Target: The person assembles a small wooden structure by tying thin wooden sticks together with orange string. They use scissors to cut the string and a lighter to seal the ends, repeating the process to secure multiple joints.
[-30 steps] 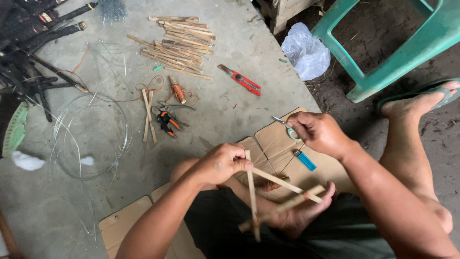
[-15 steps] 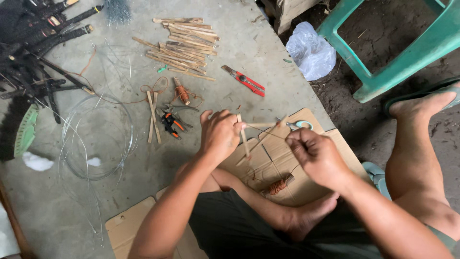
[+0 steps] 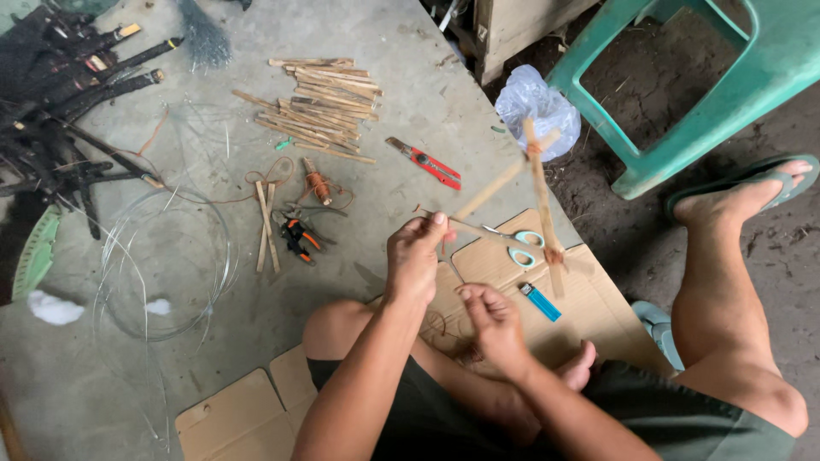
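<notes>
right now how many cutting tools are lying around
3: a red utility knife on the concrete, orange-handled pliers/cutters left of it, and teal-handled scissors on the cardboard. Others may hide in the dark pile.

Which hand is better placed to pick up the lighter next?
Right, probably. The right hand is off the stick frame and close to the lighter on the cardboard, while the left hand grips the frame.
</notes>
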